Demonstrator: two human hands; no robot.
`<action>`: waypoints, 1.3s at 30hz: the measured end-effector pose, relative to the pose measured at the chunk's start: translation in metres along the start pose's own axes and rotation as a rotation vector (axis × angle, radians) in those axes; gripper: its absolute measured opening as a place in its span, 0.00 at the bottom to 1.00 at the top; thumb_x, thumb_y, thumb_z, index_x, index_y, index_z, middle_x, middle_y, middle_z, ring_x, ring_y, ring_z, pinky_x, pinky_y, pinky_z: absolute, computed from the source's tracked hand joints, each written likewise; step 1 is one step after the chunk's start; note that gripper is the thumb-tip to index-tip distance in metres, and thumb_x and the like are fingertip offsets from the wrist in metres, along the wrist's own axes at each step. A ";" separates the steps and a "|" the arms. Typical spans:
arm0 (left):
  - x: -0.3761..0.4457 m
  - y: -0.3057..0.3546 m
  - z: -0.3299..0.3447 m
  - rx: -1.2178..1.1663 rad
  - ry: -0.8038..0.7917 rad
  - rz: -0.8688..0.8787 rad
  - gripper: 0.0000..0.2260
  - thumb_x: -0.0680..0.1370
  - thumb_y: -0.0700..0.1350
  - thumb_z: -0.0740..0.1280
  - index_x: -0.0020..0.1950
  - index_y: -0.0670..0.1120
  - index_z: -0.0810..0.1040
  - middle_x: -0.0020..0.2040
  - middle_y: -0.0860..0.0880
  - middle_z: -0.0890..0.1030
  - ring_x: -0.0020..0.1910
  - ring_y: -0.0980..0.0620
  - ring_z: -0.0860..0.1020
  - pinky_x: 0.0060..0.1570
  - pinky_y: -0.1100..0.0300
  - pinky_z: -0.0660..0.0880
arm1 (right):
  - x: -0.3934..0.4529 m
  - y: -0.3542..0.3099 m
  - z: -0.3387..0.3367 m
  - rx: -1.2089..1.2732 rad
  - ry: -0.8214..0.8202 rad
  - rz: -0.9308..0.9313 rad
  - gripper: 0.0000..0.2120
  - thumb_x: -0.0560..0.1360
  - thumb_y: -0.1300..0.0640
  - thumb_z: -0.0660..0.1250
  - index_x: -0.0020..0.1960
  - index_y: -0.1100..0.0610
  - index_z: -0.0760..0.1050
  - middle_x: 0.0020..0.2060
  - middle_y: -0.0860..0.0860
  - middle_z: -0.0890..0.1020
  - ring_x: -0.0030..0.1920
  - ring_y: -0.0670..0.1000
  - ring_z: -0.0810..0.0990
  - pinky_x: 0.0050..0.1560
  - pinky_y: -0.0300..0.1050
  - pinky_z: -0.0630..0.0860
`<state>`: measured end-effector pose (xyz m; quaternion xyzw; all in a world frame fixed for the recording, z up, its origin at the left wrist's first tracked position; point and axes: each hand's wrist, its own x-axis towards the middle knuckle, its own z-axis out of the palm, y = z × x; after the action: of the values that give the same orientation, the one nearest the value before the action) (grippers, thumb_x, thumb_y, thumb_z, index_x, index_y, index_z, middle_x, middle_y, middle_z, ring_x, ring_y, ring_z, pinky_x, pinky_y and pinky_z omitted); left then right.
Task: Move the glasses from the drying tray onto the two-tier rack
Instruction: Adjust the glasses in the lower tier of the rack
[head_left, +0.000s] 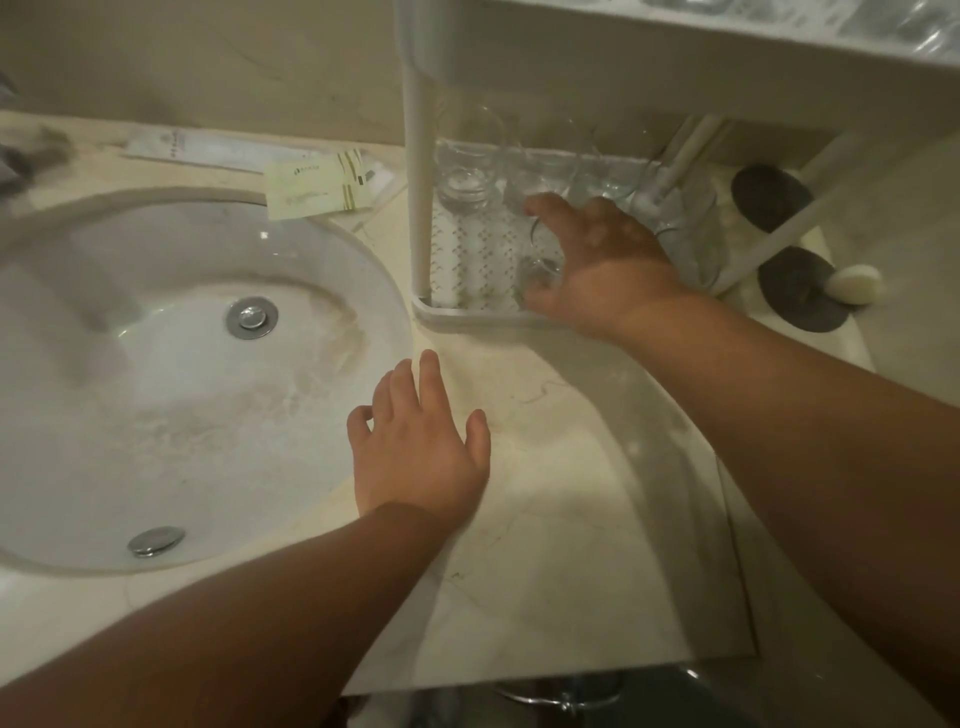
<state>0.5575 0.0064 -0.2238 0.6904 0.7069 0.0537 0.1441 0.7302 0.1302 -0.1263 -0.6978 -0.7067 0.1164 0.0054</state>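
A white two-tier rack (418, 156) stands on the marble counter right of the sink. Several clear glasses stand on its lower tier, one at the back left (467, 171). My right hand (597, 260) reaches into the lower tier, fingers and thumb curled round a clear glass (543, 260) near the front rim. More glassware shows blurred on the upper tier (883, 26). My left hand (415, 441) lies flat, fingers spread, on the counter by the sink's edge, holding nothing. No separate drying tray is in view.
A round white sink (156, 364) fills the left. Paper sachets (317, 189) lie behind it. Two dark round dishes (795, 291) and a white soap (857, 283) sit right of the rack. The counter's front edge (571, 670) runs below.
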 end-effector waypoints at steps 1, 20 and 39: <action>0.000 0.000 0.000 0.001 -0.002 0.000 0.31 0.79 0.61 0.51 0.79 0.47 0.55 0.75 0.45 0.65 0.75 0.46 0.62 0.70 0.43 0.60 | -0.001 0.004 -0.001 -0.021 -0.010 0.003 0.27 0.72 0.42 0.65 0.68 0.37 0.60 0.59 0.54 0.70 0.61 0.58 0.72 0.54 0.49 0.70; 0.000 0.000 0.000 -0.001 -0.009 -0.001 0.31 0.79 0.60 0.52 0.78 0.47 0.54 0.75 0.45 0.65 0.73 0.46 0.64 0.70 0.43 0.60 | -0.007 0.006 -0.006 -0.164 0.028 -0.092 0.31 0.73 0.43 0.63 0.72 0.52 0.61 0.74 0.51 0.58 0.75 0.55 0.56 0.74 0.52 0.56; 0.001 -0.001 0.002 -0.021 -0.027 -0.009 0.31 0.79 0.61 0.50 0.79 0.48 0.52 0.76 0.47 0.64 0.75 0.48 0.61 0.72 0.45 0.60 | 0.109 -0.062 -0.001 -0.070 0.183 -0.104 0.31 0.73 0.40 0.64 0.73 0.46 0.61 0.65 0.54 0.75 0.66 0.61 0.71 0.68 0.65 0.62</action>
<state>0.5574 0.0067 -0.2263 0.6864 0.7072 0.0513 0.1612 0.6664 0.2382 -0.1316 -0.6675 -0.7424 0.0272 0.0515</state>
